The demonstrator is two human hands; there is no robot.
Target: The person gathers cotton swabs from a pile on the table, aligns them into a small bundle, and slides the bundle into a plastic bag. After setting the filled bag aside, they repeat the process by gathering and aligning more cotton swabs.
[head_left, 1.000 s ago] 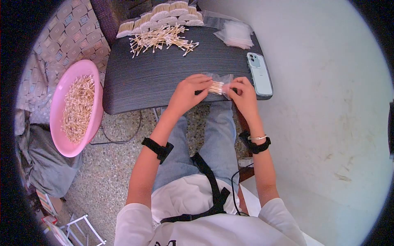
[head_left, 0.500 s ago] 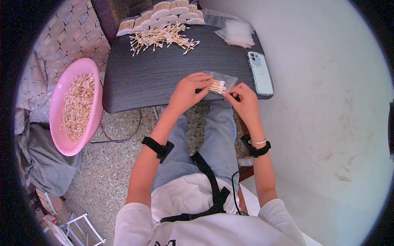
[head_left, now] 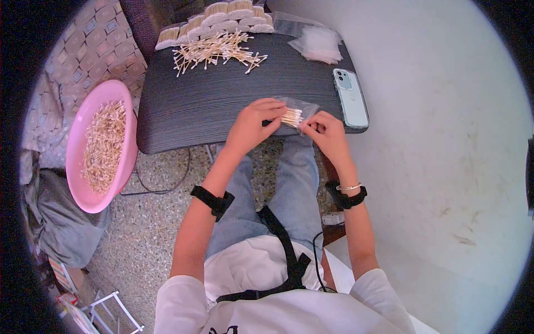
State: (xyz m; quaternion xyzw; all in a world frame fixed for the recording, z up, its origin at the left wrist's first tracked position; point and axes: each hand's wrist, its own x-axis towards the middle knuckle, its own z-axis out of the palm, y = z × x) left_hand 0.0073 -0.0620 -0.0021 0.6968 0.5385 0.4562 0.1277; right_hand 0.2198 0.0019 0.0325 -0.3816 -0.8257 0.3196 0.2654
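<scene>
Near the front edge of the dark table, a bundle of cotton swabs (head_left: 291, 117) lies inside a clear plastic bag (head_left: 307, 107). My left hand (head_left: 257, 121) is closed on the bundle from the left, its thumb below and fingers above. At the bag's right side, my right hand (head_left: 326, 132) pinches the edge between thumb and fingers. The swabs' white tips point right, towards my right hand. Their left ends are hidden by my left fingers.
Loose cotton swabs (head_left: 219, 51) are heaped at the table's (head_left: 189, 111) back, before stacked swab packs (head_left: 228, 15). Empty clear bags (head_left: 318, 43) and a phone (head_left: 351, 99) lie at the right. A pink basin (head_left: 132, 133) of swabs stands left. A wall (head_left: 434, 139) borders the right.
Both hands keep their hold on the bag and swabs. My right hand's fingers have closed slightly at the bag's edge. The whole view has shifted a little.
</scene>
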